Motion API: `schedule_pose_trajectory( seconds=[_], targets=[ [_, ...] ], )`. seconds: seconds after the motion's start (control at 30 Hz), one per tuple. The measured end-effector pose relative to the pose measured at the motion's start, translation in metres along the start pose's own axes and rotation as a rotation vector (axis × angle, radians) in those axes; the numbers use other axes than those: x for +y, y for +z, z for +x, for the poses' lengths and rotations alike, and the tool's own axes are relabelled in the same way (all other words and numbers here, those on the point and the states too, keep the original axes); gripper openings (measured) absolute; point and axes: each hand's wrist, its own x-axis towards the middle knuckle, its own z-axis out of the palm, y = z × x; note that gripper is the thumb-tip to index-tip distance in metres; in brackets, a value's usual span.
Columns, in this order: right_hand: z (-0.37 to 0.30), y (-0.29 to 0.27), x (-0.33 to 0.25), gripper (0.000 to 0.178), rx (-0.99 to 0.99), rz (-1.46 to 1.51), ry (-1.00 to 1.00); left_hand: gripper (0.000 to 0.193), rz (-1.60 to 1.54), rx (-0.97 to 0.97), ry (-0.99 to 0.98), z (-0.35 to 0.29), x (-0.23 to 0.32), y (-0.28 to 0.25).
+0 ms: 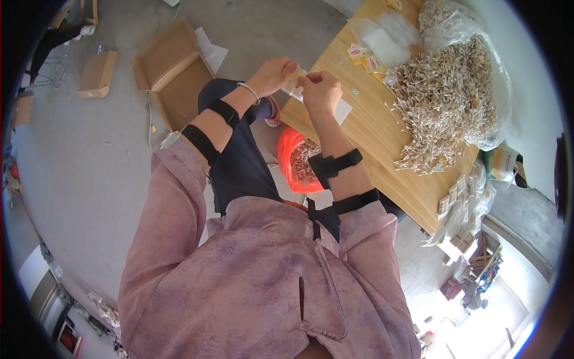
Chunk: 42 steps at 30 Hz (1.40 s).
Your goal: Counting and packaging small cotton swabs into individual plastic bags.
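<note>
My left hand (274, 75) and my right hand (323, 91) are raised close together at the table's left edge. Between them is a small clear plastic bag (293, 84) with a yellow printed part; the fingers of both hands are closed on it. Whether anything lies inside the bag is too small to tell. Under my right wrist a white flat piece (342, 111) rests on the wooden table (382, 137). To the right, a large heap of cotton swabs (442, 96) spills out of a big clear bag (501, 113).
Yellow cards (366, 60) and clear plastic bags (382, 45) lie behind the heap. A red bag of swabs (302, 161) stands below the table edge. On the floor at left are an open cardboard box (170, 75) and a closed one (98, 73). Packed bundles (457, 197) sit at the table's right corner.
</note>
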Motion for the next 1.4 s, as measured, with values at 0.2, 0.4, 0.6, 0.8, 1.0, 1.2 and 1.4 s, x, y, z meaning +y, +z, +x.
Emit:
schedule_pose_trajectory(
  seconds=[0.2, 0.4, 0.6, 0.8, 1.0, 1.2, 1.4],
  targets=[
    [-0.002, 0.001, -0.004, 0.019, -0.02, -0.04, 0.008, 0.042, 0.028, 0.019, 0.034, 0.001, 0.0, 0.001],
    [-0.009, 0.001, -0.001, 0.028, 0.048, -0.067, -0.078, 0.042, 0.024, 0.03, 0.036, -0.001, -0.001, 0.002],
    [-0.013, -0.001, 0.01, 0.02, 0.049, 0.043, -0.156, 0.041, 0.044, 0.008, 0.004, 0.001, 0.003, 0.001],
    [-0.015, 0.005, 0.012, 0.018, 0.074, 0.107, -0.201, 0.042, 0.083, 0.037, 0.065, 0.002, -0.004, 0.002],
    [-0.017, 0.004, 0.021, 0.016, 0.169, 0.135, -0.235, 0.045, 0.098, 0.008, 0.029, 0.006, -0.006, 0.003],
    [-0.023, 0.014, 0.01, 0.014, 0.079, 0.137, -0.333, 0.048, 0.044, 0.122, 0.25, 0.013, -0.06, -0.001],
    [-0.02, -0.008, 0.03, 0.019, 0.135, 0.166, -0.315, 0.051, 0.096, -0.002, 0.027, 0.012, -0.03, -0.003]
  ],
)
